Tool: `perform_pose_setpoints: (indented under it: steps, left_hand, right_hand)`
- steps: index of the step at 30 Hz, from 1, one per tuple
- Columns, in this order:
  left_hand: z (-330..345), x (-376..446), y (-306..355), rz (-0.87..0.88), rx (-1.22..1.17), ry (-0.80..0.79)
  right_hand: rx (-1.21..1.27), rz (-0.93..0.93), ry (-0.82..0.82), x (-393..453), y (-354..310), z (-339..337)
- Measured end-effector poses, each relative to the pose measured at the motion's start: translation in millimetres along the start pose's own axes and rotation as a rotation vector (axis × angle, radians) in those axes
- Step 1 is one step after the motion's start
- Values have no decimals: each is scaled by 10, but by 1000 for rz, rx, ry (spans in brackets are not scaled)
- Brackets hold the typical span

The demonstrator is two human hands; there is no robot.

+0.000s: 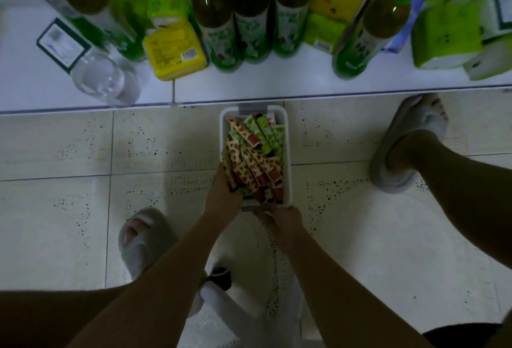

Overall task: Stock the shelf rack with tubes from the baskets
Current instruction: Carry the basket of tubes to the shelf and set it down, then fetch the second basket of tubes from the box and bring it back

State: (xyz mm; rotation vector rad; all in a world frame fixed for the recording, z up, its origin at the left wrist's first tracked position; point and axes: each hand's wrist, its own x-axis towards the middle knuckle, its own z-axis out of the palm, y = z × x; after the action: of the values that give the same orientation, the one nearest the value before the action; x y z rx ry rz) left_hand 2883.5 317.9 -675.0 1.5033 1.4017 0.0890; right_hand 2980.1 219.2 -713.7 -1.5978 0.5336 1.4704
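A white basket [288,137] stands on the tiled floor just below the shelf edge. It is full of tubes: red-and-cream strawberry tubes [256,166] toward me and green tubes [267,131] at the far end. My left hand [223,193] reaches in at the basket's near left corner and grips a bunch of the red tubes. My right hand [279,218] is at the basket's near rim, fingers curled down over the edge among the tube ends; what it holds is hidden.
The white shelf [277,84] above carries green-capped bottles [210,15], a yellow pack [173,51], a clear bottle [102,76] lying on its side and green packages [446,34]. My slippered feet [144,239] flank the basket. A white object [249,286] lies below my arms.
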Motion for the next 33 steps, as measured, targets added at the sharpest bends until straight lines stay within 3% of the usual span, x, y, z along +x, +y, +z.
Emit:
perform_pose_setpoints:
  steps: [3, 6, 10, 13, 19, 25, 30, 33]
  left_hand:
    - [-94, 61, 23, 24, 19, -85]
    - [-175, -2, 107, 10, 46, -137]
    - [-314, -238, 267, -17, 187, -270]
    - [-530, -440, 580, -6, 313, -333]
    - [-1294, -811, 1450, 189, 447, -134]
    - [-2389, -1405, 2042, 250, 484, 159]
    - [-3296, -2020, 2350, 223, 554, 381]
    - [-3769, -2293, 2437, 188, 545, 509]
  right_hand:
    - [90, 16, 39, -75, -33, 88]
    - [-233, -64, 43, -281, -173, 47]
    - [-398, -142, 66, -748, -437, -34]
    - [-314, -183, -19, -1223, -681, 152]
    - [-757, -573, -117, -2373, -1294, 518]
    - [-1230, -1003, -190, -3413, -1843, 1075]
    - [-1411, -1346, -177, -4103, -2036, 1608]
    - [-1467, -1443, -254, -4425, -2039, 1982]
